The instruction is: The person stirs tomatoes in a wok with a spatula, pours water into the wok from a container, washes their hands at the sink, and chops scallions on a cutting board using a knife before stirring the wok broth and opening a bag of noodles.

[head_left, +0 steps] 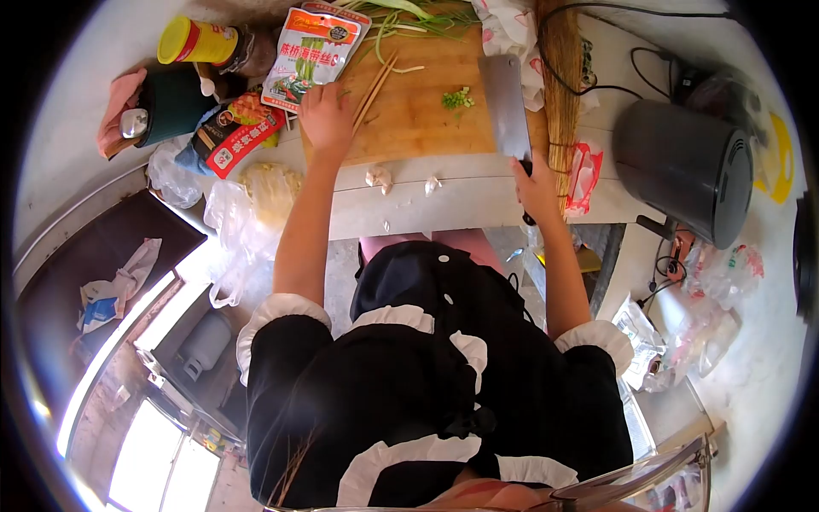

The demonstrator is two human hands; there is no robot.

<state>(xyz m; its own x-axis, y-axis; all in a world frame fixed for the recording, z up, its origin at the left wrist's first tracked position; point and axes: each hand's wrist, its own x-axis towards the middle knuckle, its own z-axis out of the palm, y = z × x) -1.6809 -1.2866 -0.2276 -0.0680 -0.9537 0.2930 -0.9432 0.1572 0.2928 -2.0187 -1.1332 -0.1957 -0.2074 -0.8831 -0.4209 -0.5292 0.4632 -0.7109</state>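
Note:
My right hand (537,192) is wrapped round the black handle of a cleaver (507,107), whose broad blade points away from me over the right edge of the wooden cutting board (426,128). My left hand (327,119) lies on the board's left side with its fingers extended, at the lower corner of a seasoned kelp packet (311,55). Whether it presses on the packet I cannot tell. Beside that hand lie wooden chopsticks (374,90). A small heap of chopped green onion (458,98) sits on the board, and long green onions (409,13) lie at its back.
Garlic bulbs (380,178) rest on the counter's front strip. Left stand a yellow-lidded can (198,40), a red-and-black packet (239,134) and plastic bags (230,226). A straw broom (559,102), a red bag (583,177) and a dark grey appliance (682,171) are on the right.

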